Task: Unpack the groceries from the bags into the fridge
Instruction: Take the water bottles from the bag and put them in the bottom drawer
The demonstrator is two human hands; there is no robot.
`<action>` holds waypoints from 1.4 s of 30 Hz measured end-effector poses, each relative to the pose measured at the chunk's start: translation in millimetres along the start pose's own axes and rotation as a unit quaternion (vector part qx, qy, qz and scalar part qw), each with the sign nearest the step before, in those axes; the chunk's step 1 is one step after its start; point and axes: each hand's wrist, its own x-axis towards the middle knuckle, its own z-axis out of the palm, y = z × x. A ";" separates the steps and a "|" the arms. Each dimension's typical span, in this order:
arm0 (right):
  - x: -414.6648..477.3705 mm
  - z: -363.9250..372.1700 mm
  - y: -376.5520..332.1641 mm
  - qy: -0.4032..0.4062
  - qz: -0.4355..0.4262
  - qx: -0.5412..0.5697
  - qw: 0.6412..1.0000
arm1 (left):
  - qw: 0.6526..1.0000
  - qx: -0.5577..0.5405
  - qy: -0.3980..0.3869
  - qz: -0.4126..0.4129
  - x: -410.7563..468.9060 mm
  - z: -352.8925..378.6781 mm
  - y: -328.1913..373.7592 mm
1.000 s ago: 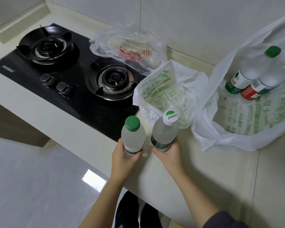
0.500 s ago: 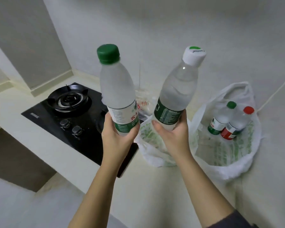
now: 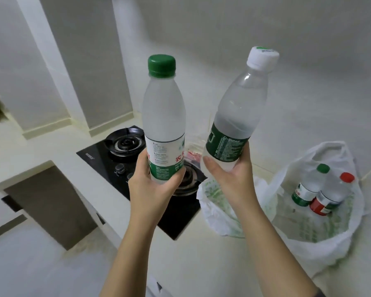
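Note:
My left hand (image 3: pixel 152 187) grips the base of a green-capped water bottle (image 3: pixel 163 116), held upright above the counter. My right hand (image 3: pixel 231 179) grips the bottom of a white-capped water bottle (image 3: pixel 240 108) with a dark green label, tilted slightly to the right. On the counter at the right, an open white plastic bag (image 3: pixel 321 239) holds two more bottles, one green-capped (image 3: pixel 308 185) and one red-capped (image 3: pixel 332 194). A second, crumpled white bag (image 3: pixel 216 209) with green print lies below my right hand. No fridge is in view.
A black two-burner gas hob (image 3: pixel 124 151) is set into the pale counter (image 3: pixel 201 264) behind my hands. A clear bag with red print (image 3: pixel 193 154) shows between the bottles. Grey floor and a counter recess lie at lower left. White walls rise behind.
Both bottles have been lifted off the counter edge to chest height. The view has tilted up and drawn back, showing more wall and the left corner.

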 end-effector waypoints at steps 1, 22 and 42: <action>-2.1 9.5 -2.6 -0.013 0.000 0.002 1.000 | 1.000 0.003 0.012 0.000 -1.3 -9.9 2.6; -102.7 312.7 -79.8 -0.257 -0.044 0.219 0.940 | 0.939 0.152 0.308 0.018 -51.6 -347.4 48.1; -203.9 501.3 -148.4 -0.583 -0.030 0.379 0.718 | 0.667 0.352 0.656 -0.019 -146.6 -442.6 100.0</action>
